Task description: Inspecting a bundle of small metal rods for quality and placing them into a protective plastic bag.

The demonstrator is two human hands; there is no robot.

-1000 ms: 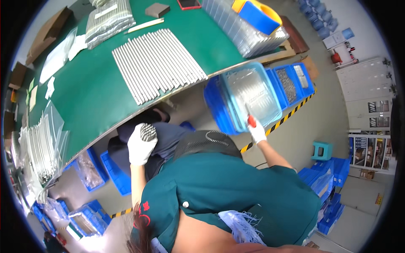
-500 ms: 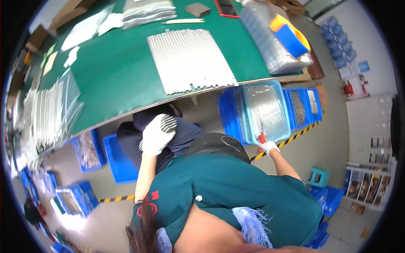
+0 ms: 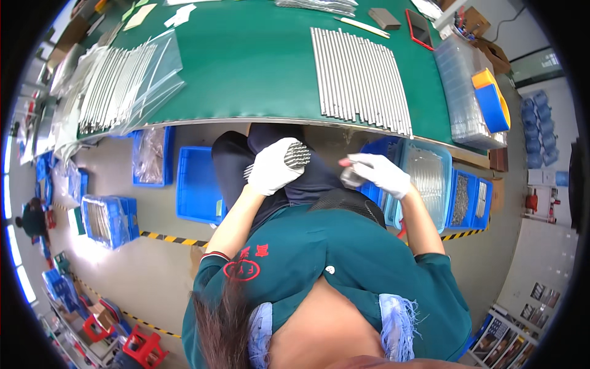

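**Gloved hands hold metal rods below the edge of a green bench**

At the far left, clear plastic bags of metal rods (image 3: pixel 114 83) lie on the green table (image 3: pixel 246 61), their loose film spilling over its edge. Beneath them on the floor stand blue crates (image 3: pixel 196 184), one of them with a clear bag inside, and a yellow-and-black floor stripe (image 3: pixel 172 238) runs past.

The left hand (image 3: pixel 273 167), in a white glove, is closed around a bundle of thin metal rods (image 3: pixel 295 155); the rod ends show as a tight cluster just beyond the fingers. The bundle sits over the person's dark-trousered lap, below the table edge and well short of the tabletop.

The right hand (image 3: pixel 381 173), also in a white glove with a red fingertip, is a little apart from the left at about the same height. It is curled over a small grey metallic piece (image 3: pixel 351 178); how firmly it grips cannot be told.

On the table above the hands, a row of long metal rods (image 3: pixel 359 77) lies side by side, reaching to the near edge. To the right of the right hand, a blue bin (image 3: pixel 424 184) holds a clear bag of rods, with more blue bins of small parts beside it. A stack of clear trays (image 3: pixel 461 86) and a blue-and-orange container (image 3: pixel 491 101) stand at the table's right end.
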